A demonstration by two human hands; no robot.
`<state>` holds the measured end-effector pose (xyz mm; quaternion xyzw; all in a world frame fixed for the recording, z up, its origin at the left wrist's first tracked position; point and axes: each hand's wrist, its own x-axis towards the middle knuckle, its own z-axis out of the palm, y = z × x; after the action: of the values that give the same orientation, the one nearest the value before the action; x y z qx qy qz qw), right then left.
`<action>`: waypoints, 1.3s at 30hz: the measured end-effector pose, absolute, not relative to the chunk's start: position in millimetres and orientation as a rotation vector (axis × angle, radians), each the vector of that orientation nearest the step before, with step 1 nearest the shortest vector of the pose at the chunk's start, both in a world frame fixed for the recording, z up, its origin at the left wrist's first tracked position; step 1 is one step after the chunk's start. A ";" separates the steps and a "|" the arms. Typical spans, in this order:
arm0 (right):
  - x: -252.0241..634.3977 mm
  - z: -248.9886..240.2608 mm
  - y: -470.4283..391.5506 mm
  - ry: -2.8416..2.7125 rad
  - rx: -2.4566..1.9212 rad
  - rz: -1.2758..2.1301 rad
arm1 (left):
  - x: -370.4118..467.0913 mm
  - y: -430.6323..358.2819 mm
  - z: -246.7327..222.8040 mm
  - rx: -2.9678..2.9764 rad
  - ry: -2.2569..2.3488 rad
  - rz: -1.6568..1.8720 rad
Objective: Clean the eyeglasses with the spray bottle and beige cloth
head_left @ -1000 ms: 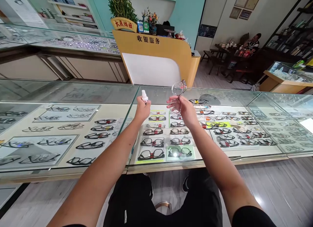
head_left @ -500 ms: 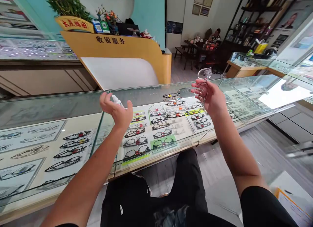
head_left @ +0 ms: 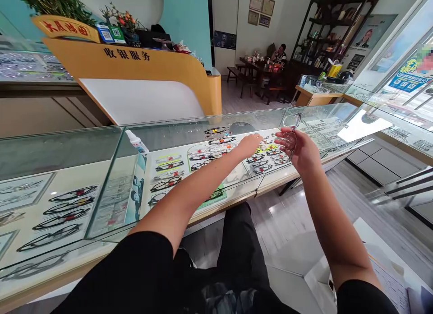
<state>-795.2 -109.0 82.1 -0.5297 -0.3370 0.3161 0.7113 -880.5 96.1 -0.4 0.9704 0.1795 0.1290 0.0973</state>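
Observation:
A pair of clear-framed eyeglasses (head_left: 291, 121) is in my right hand (head_left: 304, 154), raised above the glass counter. One lens stands up over the fingers, and the other lies in front of them. My left hand (head_left: 249, 146) is just left of it, apart from the glasses, fingers curled in; what they hold, if anything, is hidden. Upright on the counter top at the left is a white bottle (head_left: 136, 142), with neither hand on it. Below the glass, several dark eyeglass frames (head_left: 169, 165) lie in rows, partly covered by my left forearm.
The glass display counter (head_left: 111, 169) runs across in front of my legs. Beyond it stands a yellow and white cashier desk (head_left: 142, 95). A person (head_left: 280, 57) sits by a dark table at the back. At the lower right is a white surface (head_left: 363, 228) with papers.
My left hand has left the white bottle's side and moved right toward the eyeglasses, its spread fingers now curled. My right hand still holds the glasses. The view has shifted right.

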 end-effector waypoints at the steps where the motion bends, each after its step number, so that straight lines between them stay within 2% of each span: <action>1: -792.6 79.8 -117.5 -0.722 -1.180 0.700 | -866.4 94.9 -4.0 2.874 0.535 0.355; 9: -778.3 67.7 -168.8 -0.582 -1.193 0.665 | -831.6 108.3 -20.4 2.793 0.640 0.271; 16: -783.3 65.9 -170.5 -0.571 -1.160 0.696 | -862.8 115.3 10.7 2.611 0.672 0.407; 24: -818.9 65.4 -155.0 -0.608 -1.134 0.807 | -991.0 113.6 65.4 2.346 0.749 0.408; 29: -855.4 70.0 -128.6 -0.707 -1.097 0.890 | -1081.8 100.8 94.6 2.635 0.933 0.311; 34: -899.2 68.8 -98.7 -0.860 -1.053 0.957 | -1147.9 96.5 98.2 2.612 1.120 0.303; 39: -940.5 61.1 -72.6 -0.944 -1.029 1.091 | -1199.0 109.2 83.8 2.401 1.207 0.454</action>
<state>-940.5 -72.6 61.1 -0.4497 -0.4128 0.4769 0.6324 -1199.0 109.2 83.8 0.8620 0.4334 0.1631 0.2063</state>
